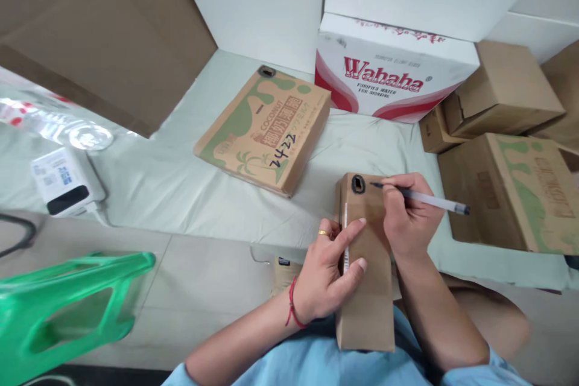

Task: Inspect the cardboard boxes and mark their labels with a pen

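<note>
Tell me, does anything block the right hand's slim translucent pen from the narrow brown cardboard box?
Nothing visible does. The right hand holds the pen with its tip at the far end of the box; the left hand rests lower on it, clear of the tip.

Right hand (412,212) holding pen (429,198) at narrow brown box (368,253); left hand (328,271) steadying box, Wahaha carton (393,72) beyond

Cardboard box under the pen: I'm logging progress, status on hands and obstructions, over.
Left hand on cardboard box. Right hand gripping pen, tip beside black mark. Nothing visible blocking pen tip; coconut box clear of both hands.
</note>
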Demonstrator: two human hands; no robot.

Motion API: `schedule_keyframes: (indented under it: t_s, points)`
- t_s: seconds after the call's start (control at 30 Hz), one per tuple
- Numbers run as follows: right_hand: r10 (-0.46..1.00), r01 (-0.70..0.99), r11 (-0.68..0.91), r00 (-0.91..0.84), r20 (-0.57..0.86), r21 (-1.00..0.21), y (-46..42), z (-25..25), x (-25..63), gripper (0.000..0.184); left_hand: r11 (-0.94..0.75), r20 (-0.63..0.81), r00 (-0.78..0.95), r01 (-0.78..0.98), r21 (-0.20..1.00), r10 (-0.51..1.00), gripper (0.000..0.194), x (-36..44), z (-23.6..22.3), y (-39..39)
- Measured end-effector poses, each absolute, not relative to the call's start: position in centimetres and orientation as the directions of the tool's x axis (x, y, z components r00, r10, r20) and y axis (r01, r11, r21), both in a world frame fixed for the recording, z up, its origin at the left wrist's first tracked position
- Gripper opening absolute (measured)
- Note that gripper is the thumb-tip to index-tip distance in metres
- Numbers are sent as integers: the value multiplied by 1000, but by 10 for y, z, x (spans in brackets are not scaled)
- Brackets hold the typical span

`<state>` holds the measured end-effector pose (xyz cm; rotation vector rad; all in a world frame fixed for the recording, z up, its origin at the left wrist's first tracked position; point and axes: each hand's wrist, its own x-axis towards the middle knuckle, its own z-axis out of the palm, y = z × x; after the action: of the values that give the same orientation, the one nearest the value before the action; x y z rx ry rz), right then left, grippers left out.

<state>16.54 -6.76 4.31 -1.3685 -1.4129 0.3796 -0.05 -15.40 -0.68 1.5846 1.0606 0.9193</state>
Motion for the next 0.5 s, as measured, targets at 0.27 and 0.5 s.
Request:
schedule_keyframes:
  t_s: [0.27,0.5]
  points:
    - [922,930,152,-12,386,-334,-93,23,286,37,-105,9,323,280,954,946,57,-4,-5,-153]
    - [982,997,-58,68,-178,59,-128,5,331,65,-79,-12,262,336,938,965,55,0,-4,-153]
